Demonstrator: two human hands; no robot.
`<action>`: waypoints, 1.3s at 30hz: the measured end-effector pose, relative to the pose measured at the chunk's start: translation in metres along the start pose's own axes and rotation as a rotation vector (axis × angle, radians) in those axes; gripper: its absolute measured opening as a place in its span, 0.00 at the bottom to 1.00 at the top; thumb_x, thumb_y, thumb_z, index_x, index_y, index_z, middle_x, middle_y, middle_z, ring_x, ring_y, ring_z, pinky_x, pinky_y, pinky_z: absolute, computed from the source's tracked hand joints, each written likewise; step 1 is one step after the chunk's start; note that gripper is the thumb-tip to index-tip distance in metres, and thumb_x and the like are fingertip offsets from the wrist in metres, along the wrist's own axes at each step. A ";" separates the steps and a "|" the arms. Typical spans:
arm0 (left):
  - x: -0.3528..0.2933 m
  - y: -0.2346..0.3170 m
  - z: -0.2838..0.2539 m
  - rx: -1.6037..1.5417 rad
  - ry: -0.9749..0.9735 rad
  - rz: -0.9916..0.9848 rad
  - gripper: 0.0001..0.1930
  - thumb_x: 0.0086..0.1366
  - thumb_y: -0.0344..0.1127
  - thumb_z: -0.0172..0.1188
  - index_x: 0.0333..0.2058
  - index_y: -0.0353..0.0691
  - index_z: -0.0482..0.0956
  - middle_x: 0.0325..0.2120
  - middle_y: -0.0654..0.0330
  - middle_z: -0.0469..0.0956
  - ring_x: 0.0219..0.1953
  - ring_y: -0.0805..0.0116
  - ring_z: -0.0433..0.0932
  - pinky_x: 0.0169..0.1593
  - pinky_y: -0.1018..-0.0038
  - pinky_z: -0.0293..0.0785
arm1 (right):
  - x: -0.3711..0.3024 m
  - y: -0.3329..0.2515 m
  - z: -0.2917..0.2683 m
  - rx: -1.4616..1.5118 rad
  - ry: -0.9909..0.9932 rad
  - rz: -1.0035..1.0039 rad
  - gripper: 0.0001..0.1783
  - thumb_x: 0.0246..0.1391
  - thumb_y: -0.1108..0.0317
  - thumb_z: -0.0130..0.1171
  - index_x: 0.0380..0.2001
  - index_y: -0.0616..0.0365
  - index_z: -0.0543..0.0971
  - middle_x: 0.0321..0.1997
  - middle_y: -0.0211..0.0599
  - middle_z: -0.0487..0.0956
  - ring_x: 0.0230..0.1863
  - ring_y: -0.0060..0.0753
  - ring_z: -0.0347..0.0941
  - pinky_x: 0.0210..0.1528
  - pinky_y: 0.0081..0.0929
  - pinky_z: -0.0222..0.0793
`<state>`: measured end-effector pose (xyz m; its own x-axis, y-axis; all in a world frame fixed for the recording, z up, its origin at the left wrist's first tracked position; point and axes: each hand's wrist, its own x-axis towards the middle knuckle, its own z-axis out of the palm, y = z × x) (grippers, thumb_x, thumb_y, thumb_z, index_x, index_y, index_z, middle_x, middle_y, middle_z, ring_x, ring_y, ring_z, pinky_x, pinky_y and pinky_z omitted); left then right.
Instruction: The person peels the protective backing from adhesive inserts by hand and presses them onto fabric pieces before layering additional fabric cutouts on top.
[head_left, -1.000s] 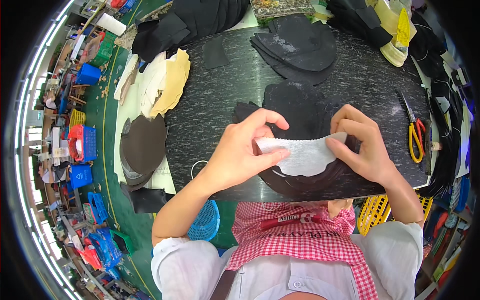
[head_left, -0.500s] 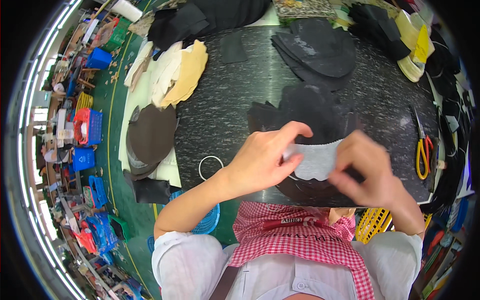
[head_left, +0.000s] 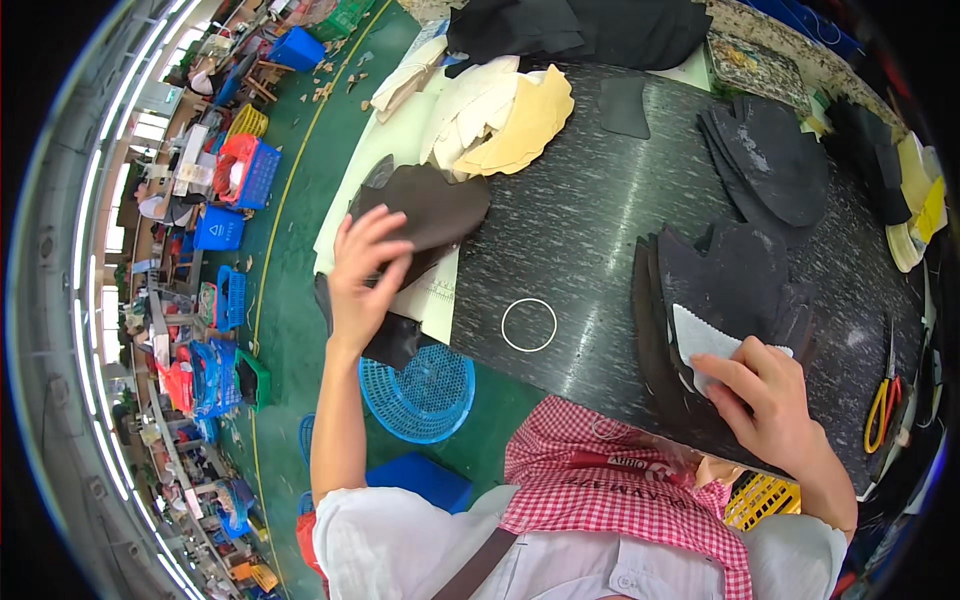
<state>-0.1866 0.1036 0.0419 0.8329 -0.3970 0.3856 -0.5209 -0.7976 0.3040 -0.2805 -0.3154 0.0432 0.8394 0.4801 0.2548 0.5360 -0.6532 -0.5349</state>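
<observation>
My left hand (head_left: 362, 275) is over the near edge of a stack of dark brown cut pieces (head_left: 436, 205) on the left of the table. Its fingers are spread with nothing between them; whether the tips touch the top piece I cannot tell. On the right, my right hand (head_left: 765, 400) has its fingers closed on the edge of a light grey cut piece (head_left: 697, 336) with a zigzag edge. The grey piece lies over a pile of black cut pieces (head_left: 728, 275) near the table's front, partly hidden by the hand.
White and yellow cut pieces (head_left: 530, 120) lie beyond the brown stack. A white ring (head_left: 528, 325) rests mid-table. Yellow-handled scissors (head_left: 882, 400) are at the right edge, and more black pieces (head_left: 775, 160) lie farther back. A blue basket (head_left: 418, 395) stands below the left front edge.
My left hand has let go of the light grey piece and moved left to the brown stack. My right hand keeps the grey piece, now lower against the black pile. The view has turned left.
</observation>
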 end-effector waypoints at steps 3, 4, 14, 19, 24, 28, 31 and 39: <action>0.022 0.016 0.003 -0.650 0.176 -0.561 0.02 0.57 0.24 0.60 0.30 0.35 0.79 0.43 0.57 0.79 0.53 0.67 0.72 0.59 0.70 0.61 | 0.001 0.000 -0.005 -0.017 -0.045 0.006 0.15 0.44 0.72 0.62 0.39 0.51 0.79 0.23 0.30 0.66 0.22 0.31 0.65 0.23 0.29 0.59; 0.034 0.018 0.005 -0.781 0.186 -0.638 0.01 0.56 0.22 0.60 0.28 0.33 0.77 0.39 0.58 0.80 0.47 0.73 0.74 0.52 0.77 0.67 | 0.003 0.000 -0.005 -0.005 -0.056 0.014 0.16 0.43 0.72 0.62 0.40 0.51 0.78 0.23 0.30 0.66 0.22 0.32 0.66 0.24 0.29 0.59; 0.002 0.074 0.057 -0.541 -0.220 -0.138 0.09 0.48 0.21 0.63 0.30 0.39 0.81 0.37 0.62 0.78 0.42 0.69 0.75 0.46 0.74 0.70 | -0.001 -0.002 -0.003 0.041 -0.053 0.006 0.15 0.44 0.71 0.62 0.39 0.52 0.77 0.24 0.32 0.67 0.23 0.34 0.68 0.25 0.31 0.62; 0.035 0.104 0.035 -0.595 0.339 -0.292 0.10 0.58 0.22 0.59 0.39 0.32 0.80 0.37 0.58 0.80 0.38 0.70 0.79 0.46 0.74 0.74 | -0.001 -0.002 -0.006 0.171 0.015 0.035 0.11 0.45 0.73 0.61 0.36 0.57 0.77 0.28 0.34 0.72 0.26 0.35 0.72 0.27 0.29 0.67; 0.068 0.209 0.068 -0.567 0.101 0.532 0.14 0.57 0.19 0.54 0.43 0.29 0.77 0.42 0.47 0.77 0.42 0.56 0.78 0.48 0.64 0.75 | 0.008 -0.023 -0.012 0.430 0.392 0.022 0.08 0.47 0.75 0.62 0.33 0.63 0.76 0.29 0.39 0.75 0.28 0.34 0.75 0.28 0.26 0.70; 0.048 0.241 0.106 -0.931 0.056 0.280 0.16 0.57 0.20 0.56 0.47 0.29 0.76 0.43 0.46 0.76 0.41 0.56 0.78 0.46 0.70 0.75 | -0.010 -0.015 -0.002 0.333 0.517 0.104 0.07 0.46 0.76 0.61 0.30 0.64 0.75 0.28 0.41 0.74 0.26 0.34 0.74 0.26 0.27 0.69; 0.061 0.234 0.100 -0.937 -0.102 0.320 0.16 0.58 0.20 0.54 0.46 0.31 0.76 0.46 0.42 0.74 0.44 0.57 0.77 0.43 0.72 0.76 | -0.017 -0.011 -0.007 0.373 0.501 0.165 0.05 0.47 0.77 0.59 0.28 0.64 0.74 0.26 0.40 0.73 0.25 0.35 0.73 0.26 0.27 0.67; 0.081 0.238 0.091 -0.806 -0.085 0.374 0.10 0.51 0.19 0.63 0.34 0.33 0.80 0.30 0.55 0.81 0.26 0.71 0.79 0.28 0.80 0.75 | -0.018 -0.008 -0.009 0.370 0.479 0.134 0.04 0.46 0.77 0.56 0.25 0.64 0.71 0.22 0.39 0.69 0.20 0.37 0.67 0.22 0.30 0.62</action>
<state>-0.2257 -0.1596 0.0658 0.5768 -0.6248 0.5262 -0.7077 -0.0605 0.7039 -0.2987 -0.3245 0.0503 0.8906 0.0357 0.4534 0.4281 -0.4020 -0.8094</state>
